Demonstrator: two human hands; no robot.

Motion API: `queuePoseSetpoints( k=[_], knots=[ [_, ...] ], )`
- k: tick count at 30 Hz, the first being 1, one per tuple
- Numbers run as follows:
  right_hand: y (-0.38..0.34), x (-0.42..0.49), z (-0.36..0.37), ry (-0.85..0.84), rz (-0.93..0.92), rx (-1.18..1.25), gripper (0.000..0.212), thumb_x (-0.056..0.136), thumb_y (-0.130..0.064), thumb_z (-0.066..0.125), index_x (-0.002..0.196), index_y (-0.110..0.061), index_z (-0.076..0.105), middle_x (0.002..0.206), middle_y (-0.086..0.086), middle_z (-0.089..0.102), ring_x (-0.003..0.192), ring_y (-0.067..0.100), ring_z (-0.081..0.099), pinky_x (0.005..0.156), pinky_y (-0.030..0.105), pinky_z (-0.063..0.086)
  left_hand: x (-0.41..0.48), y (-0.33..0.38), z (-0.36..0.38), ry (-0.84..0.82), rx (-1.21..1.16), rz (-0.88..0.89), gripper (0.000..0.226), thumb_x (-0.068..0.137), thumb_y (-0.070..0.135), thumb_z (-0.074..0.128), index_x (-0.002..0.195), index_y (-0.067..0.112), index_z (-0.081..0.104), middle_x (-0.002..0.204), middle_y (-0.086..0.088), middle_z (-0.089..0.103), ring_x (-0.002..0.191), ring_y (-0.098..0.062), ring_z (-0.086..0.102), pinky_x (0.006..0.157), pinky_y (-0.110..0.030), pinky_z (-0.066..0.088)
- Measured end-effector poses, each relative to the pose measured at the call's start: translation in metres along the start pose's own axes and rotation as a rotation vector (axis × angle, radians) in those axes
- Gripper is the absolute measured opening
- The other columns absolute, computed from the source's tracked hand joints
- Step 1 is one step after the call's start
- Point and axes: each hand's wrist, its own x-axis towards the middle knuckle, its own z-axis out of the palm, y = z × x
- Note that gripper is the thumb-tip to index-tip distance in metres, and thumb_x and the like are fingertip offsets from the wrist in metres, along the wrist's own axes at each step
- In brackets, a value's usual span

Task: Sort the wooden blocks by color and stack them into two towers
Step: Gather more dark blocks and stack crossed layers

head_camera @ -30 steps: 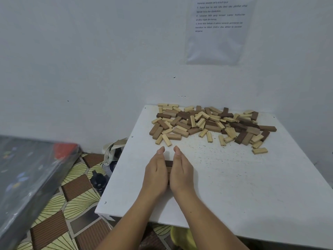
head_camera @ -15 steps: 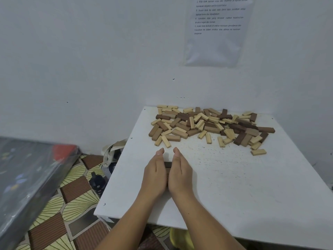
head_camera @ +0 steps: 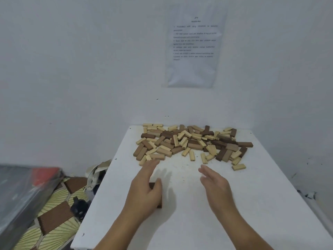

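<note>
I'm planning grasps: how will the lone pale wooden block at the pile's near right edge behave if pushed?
The pale rectangular wooden block lies flat on the white table, so it should slide, not roll. Its squared, solid look suggests it stays rigid.

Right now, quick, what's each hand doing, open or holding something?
Left hand: open, fingers straight, lying against the dark brown blocks.
Right hand: open, holding nothing, touching no block.
</note>
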Motion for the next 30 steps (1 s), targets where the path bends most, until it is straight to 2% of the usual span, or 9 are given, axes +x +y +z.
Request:
queuePoseSetpoints(
  k=[2, 3, 6, 9, 15, 19, 23, 27, 30],
  knots=[
    [0.003, 0.016, -0.036, 0.038, 0.015, -0.117, 0.047, 0.096, -0.004, 0.057, 0.139, -0.024, 0.062, 0.123, -0.015, 0.067, 0.120, 0.005, 0.058, 0.101, 0.026, 0.041, 0.011, 0.013, 0.015, -0.051, 0.088, 0.076, 0.050, 0.098, 0.019, 0.056, 0.143, 0.040, 0.053, 0.150, 0.028, 0.044, 0.140, 0.011, 0.035, 0.106, -0.019, 0.045],
    [0.005, 0.025, -0.052, 0.062, 0.017, -0.165, 0.047, 0.094, -0.002, 0.058, 0.136, -0.022, 0.064, 0.117, -0.015, 0.067, 0.114, 0.003, 0.059, 0.097, 0.025, 0.043, 0.018, 0.020, 0.023, -0.083, 0.138, 0.095, 0.049, 0.098, 0.023, 0.055, 0.144, 0.041, 0.052, 0.151, 0.026, 0.045, 0.143, 0.005, 0.035, 0.112, -0.025, 0.041],
    [0.009, 0.055, -0.095, 0.167, -0.003, -0.307, 0.041, 0.092, -0.003, 0.061, 0.128, -0.020, 0.069, 0.108, -0.012, 0.067, 0.102, 0.002, 0.060, 0.081, 0.017, 0.043, 0.045, 0.046, 0.055, -0.156, 0.259, 0.097, 0.047, 0.101, 0.037, 0.054, 0.148, 0.036, 0.050, 0.150, 0.020, 0.048, 0.141, -0.002, 0.039, 0.111, -0.020, 0.028],
    [0.014, 0.090, -0.128, 0.234, -0.019, -0.410, 0.034, 0.091, -0.007, 0.061, 0.120, -0.022, 0.071, 0.107, -0.009, 0.065, 0.104, 0.014, 0.060, 0.081, 0.024, 0.042, 0.079, 0.067, 0.096, -0.174, 0.334, 0.095, 0.049, 0.099, 0.049, 0.055, 0.144, 0.028, 0.056, 0.142, 0.012, 0.058, 0.132, -0.008, 0.050, 0.103, -0.024, 0.040],
    [0.030, 0.166, -0.161, 0.303, -0.072, -0.572, 0.025, 0.095, -0.023, 0.061, 0.116, -0.023, 0.073, 0.110, -0.002, 0.063, 0.097, 0.014, 0.056, 0.081, 0.027, 0.040, 0.152, 0.098, 0.182, -0.198, 0.462, 0.084, 0.053, 0.096, 0.056, 0.056, 0.136, 0.022, 0.061, 0.130, 0.003, 0.065, 0.123, -0.022, 0.060, 0.095, -0.038, 0.052],
    [0.035, 0.200, -0.166, 0.353, -0.029, -0.645, 0.022, 0.093, -0.042, 0.061, 0.106, -0.027, 0.072, 0.106, 0.001, 0.055, 0.104, 0.026, 0.058, 0.083, 0.036, 0.048, 0.189, 0.103, 0.228, -0.159, 0.655, 0.088, 0.053, 0.091, 0.069, 0.054, 0.111, 0.021, 0.062, 0.108, 0.001, 0.065, 0.106, -0.024, 0.062, 0.084, -0.041, 0.055],
    [0.035, 0.215, -0.162, 0.359, 0.080, -0.748, 0.046, 0.087, -0.063, 0.059, 0.111, -0.024, 0.066, 0.114, 0.004, 0.050, 0.109, 0.031, 0.054, 0.086, 0.044, 0.053, 0.205, 0.095, 0.253, -0.130, 0.753, 0.048, 0.066, 0.087, 0.078, 0.052, 0.117, 0.020, 0.059, 0.115, -0.003, 0.060, 0.114, -0.028, 0.057, 0.091, -0.045, 0.053],
    [0.034, 0.220, -0.159, 0.360, 0.115, -0.817, 0.050, 0.090, -0.060, 0.059, 0.123, -0.022, 0.060, 0.124, 0.006, 0.049, 0.117, 0.032, 0.049, 0.082, 0.041, 0.048, 0.211, 0.088, 0.259, -0.108, 0.718, 0.047, 0.061, 0.087, 0.073, 0.057, 0.123, 0.024, 0.060, 0.121, -0.003, 0.058, 0.117, -0.027, 0.055, 0.095, -0.046, 0.050],
    [0.035, 0.223, -0.161, 0.353, 0.110, -0.818, 0.047, 0.089, -0.059, 0.060, 0.120, -0.023, 0.061, 0.121, 0.004, 0.051, 0.115, 0.032, 0.050, 0.083, 0.041, 0.051, 0.211, 0.087, 0.256, -0.125, 0.673, 0.049, 0.058, 0.084, 0.070, 0.063, 0.120, 0.024, 0.061, 0.119, -0.001, 0.058, 0.115, -0.025, 0.054, 0.095, -0.044, 0.050]
  ],
)
